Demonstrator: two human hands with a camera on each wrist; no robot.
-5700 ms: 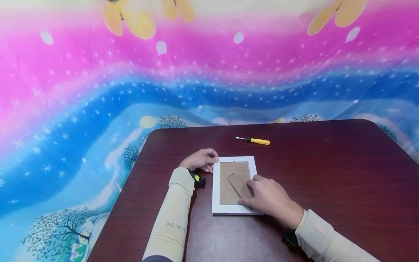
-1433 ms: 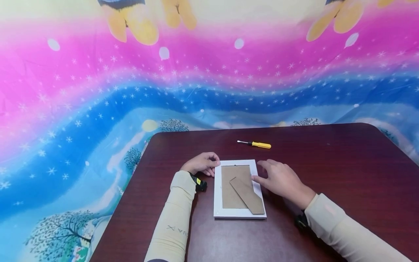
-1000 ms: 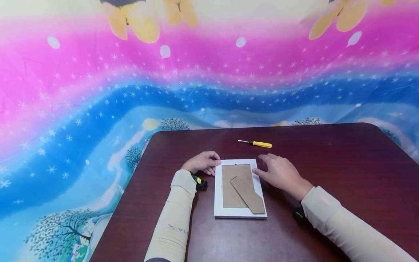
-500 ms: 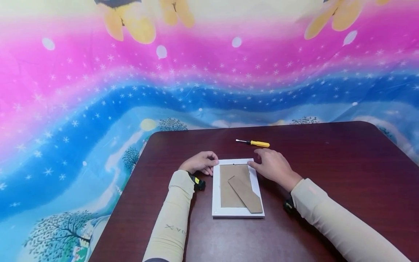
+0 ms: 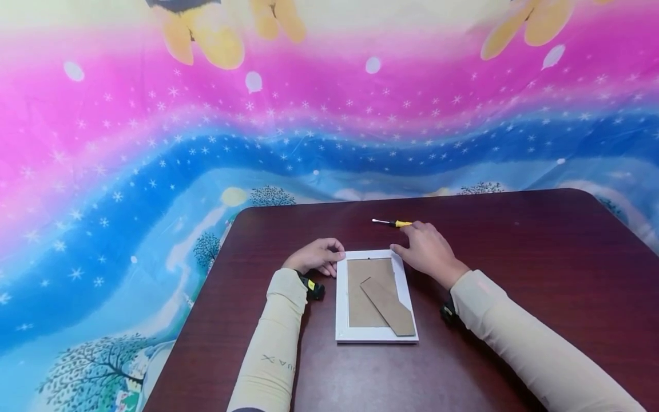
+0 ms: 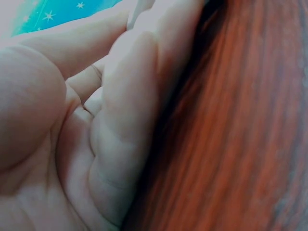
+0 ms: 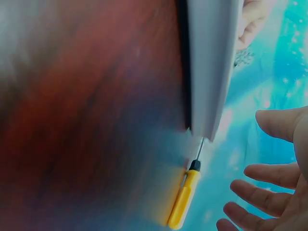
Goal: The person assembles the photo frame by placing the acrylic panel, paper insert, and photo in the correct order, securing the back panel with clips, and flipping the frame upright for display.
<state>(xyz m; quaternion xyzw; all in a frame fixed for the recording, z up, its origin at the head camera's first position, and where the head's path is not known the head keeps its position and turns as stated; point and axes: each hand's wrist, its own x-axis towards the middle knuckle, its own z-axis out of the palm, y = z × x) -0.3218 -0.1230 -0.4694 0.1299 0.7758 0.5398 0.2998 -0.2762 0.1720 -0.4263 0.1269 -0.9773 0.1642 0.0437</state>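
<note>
A white picture frame (image 5: 341,297) lies back side up on the table, with a brown backing board (image 5: 368,269) inside it. A brown stand leg (image 5: 391,309) slants across the board and over the lower right border. At the upper left corner, my left hand (image 5: 315,256) pinches the frame's edge between thumb and fingers. My right hand (image 5: 427,252) is beyond the upper right corner, fingers spread and holding nothing. Its fingers overlap the yellow handle of a screwdriver (image 5: 396,223) in the head view; in the right wrist view the screwdriver (image 7: 183,199) lies apart from them.
The dark red wooden table (image 5: 540,274) has rounded far corners. Behind it hangs a colourful printed cloth (image 5: 329,114). A black wrist camera (image 5: 314,288) sits at the left cuff.
My right hand has left the stand leg, moved up along the frame's right side and reached toward the screwdriver. The left hand stays at the corner.
</note>
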